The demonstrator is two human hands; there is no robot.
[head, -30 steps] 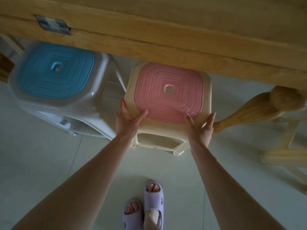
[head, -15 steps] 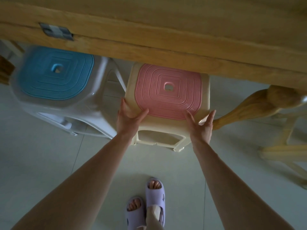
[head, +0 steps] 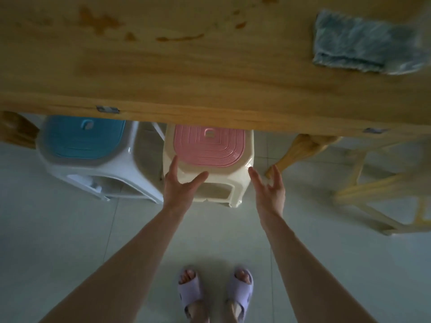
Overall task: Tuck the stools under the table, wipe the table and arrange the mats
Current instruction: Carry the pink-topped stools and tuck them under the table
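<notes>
A cream stool with a pink seat [head: 210,148] stands partly under the wooden table [head: 186,73], its far half hidden by the table edge. To its left stands a white stool with a blue seat [head: 81,141], also partly under the table. My left hand [head: 180,185] is open with straight fingers at the pink stool's near left corner, touching or just off it. My right hand [head: 268,187] is open and just off the stool's near right corner. A folded grey-blue cloth [head: 363,40] lies on the tabletop at the right. Brown stains [head: 102,22] mark the tabletop.
A turned wooden table leg [head: 300,148] stands right of the pink stool, close to my right hand. A pale wooden chair frame [head: 377,192] is further right. Another table leg [head: 16,129] shows at far left. My feet in lilac slippers [head: 214,292] stand on the pale tiled floor.
The pink stool has slid further under the table. Both hands, which pressed its near corners, have opened and drawn back; the right is clear of it. My view has risen, showing the tabletop and cloth.
</notes>
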